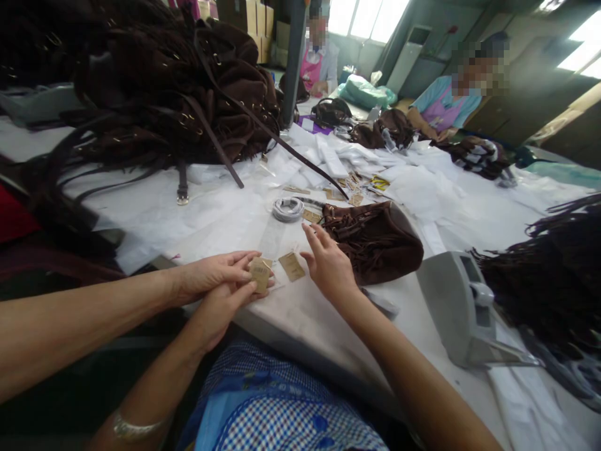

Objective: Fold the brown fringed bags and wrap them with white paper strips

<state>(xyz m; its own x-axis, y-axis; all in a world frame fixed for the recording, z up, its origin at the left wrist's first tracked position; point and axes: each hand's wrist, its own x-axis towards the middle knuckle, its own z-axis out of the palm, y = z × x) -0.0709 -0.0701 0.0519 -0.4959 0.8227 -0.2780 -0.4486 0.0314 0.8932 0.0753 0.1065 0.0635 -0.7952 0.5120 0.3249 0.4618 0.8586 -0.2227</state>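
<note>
My left hand (220, 313), with a bracelet at the wrist, pinches a brown paper hang tag (260, 273) at the table's near edge. Another person's hand (206, 275), reaching in from the left, touches the same tag. My right hand (330, 266) is raised with fingers apart and nothing in them. Between my hands a second hang tag (292, 267) lies flat. Just beyond my right hand rests a dark brown fringed bag (382, 241) on its side. A coiled strap in pale wrapping (287, 210) lies left of the bag.
Dark brown bags (225, 94) are heaped at the left, straps trailing over the table. White paper (328, 153) and loose tags cover the middle. A grey plastic device (462, 307) and a dark fringed pile (558, 269) stand right. Two co-workers (446, 103) work across the table.
</note>
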